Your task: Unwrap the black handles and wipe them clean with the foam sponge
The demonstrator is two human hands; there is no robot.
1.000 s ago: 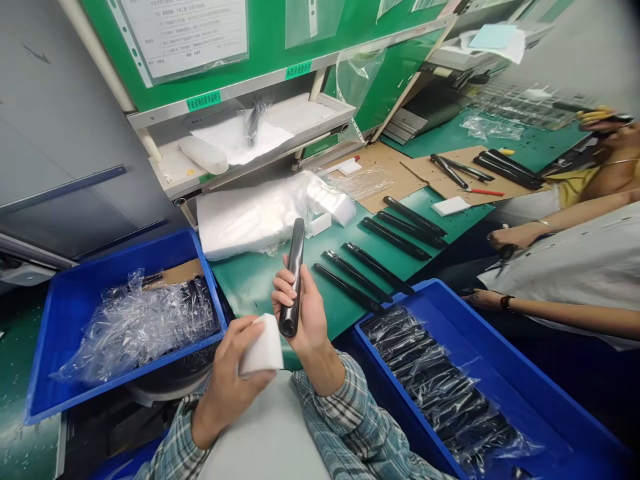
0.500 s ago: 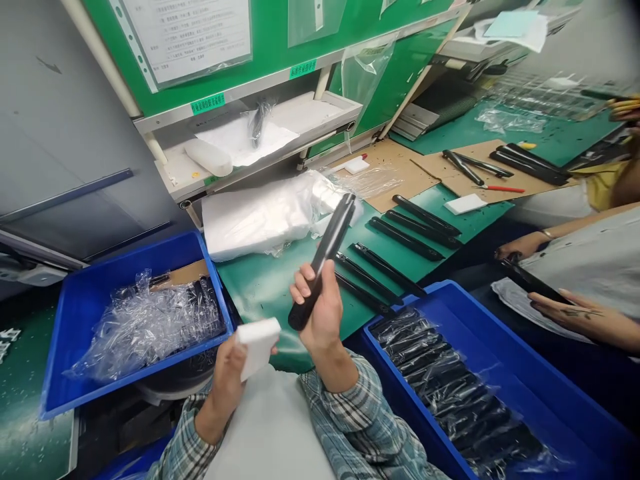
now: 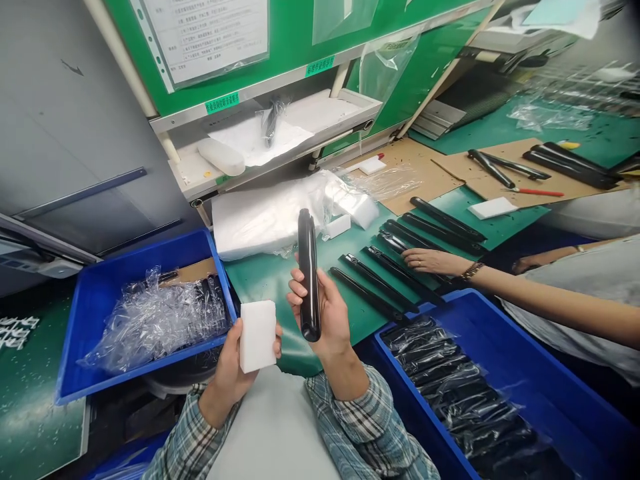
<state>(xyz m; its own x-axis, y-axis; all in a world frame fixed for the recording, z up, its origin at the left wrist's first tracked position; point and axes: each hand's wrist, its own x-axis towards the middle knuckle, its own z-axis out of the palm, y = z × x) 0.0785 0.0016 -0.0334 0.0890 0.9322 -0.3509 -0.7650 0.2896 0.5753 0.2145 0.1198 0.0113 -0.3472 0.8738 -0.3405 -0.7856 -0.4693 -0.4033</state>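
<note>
My right hand (image 3: 327, 313) is closed round a long glossy black bar (image 3: 308, 280), held nearly upright over the near edge of the green mat (image 3: 260, 280). My left hand (image 3: 235, 370) grips a white sponge block (image 3: 258, 335) just left of the bar, not touching it. Several more black bars (image 3: 380, 283) lie side by side on the mat to the right. A co-worker's hand (image 3: 425, 261) reaches in from the right and rests on those bars.
A blue bin (image 3: 100, 293) of plastic-wrapped parts sits at the left; another blue bin (image 3: 525, 373) with wrapped black bars is at the lower right. A stack of white foam sheets (image 3: 265, 217) lies behind the mat. A shelf (image 3: 280, 133) and cardboard (image 3: 430, 167) stand farther back.
My right hand has swung the black bar from tilted right back to upright. The sponge block has turned face-on. The co-worker's hand has reached onto the bars on the mat.
</note>
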